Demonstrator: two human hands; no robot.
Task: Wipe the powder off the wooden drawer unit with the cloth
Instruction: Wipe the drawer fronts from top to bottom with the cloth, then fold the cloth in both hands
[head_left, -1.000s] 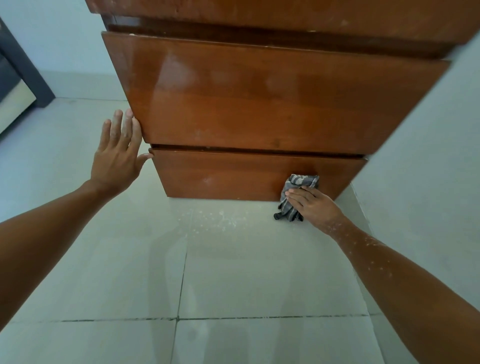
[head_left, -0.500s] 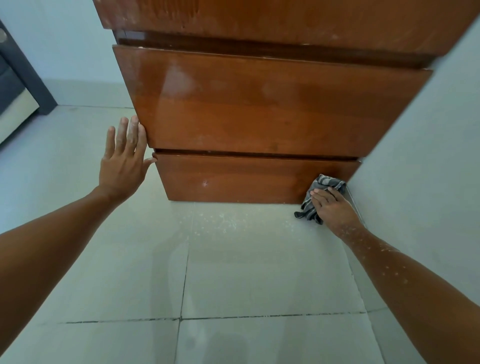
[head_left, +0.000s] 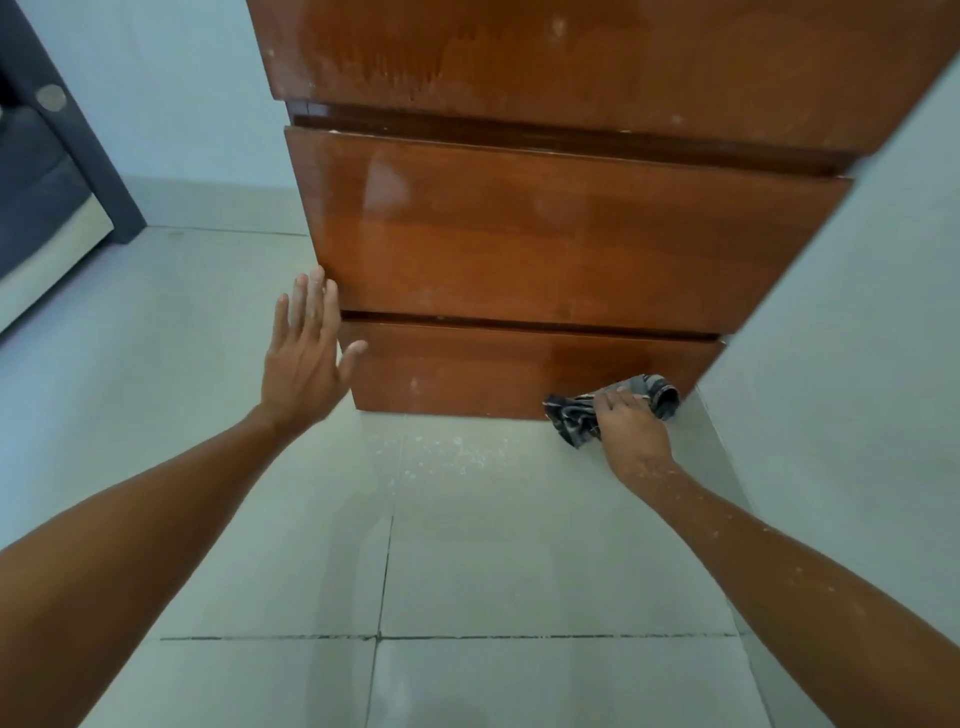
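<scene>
Bracing the drawer unit (head_left: 545, 249) with flat, empty left hand (head_left: 304, 358), the right hand (head_left: 631, 431) at four o'clock bunches the cloth (head_left: 576, 415) in curled fingers for wiping.

Tiled floor (head_left: 519, 571), dark furniture (head_left: 47, 171) far left.

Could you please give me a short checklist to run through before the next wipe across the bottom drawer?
1. Right hand grips the cloth: ok.
2. Cloth against the bottom drawer, at its right end: ok.
3. Left hand flat at the unit's left edge, bracing: ok.
4. Bottom drawer free of powder: not ok, specks remain left of the cloth.
5. Floor clean: not ok, powder lies below the drawer.
6. Cloth's wiping face clean: cannot tell.
</scene>
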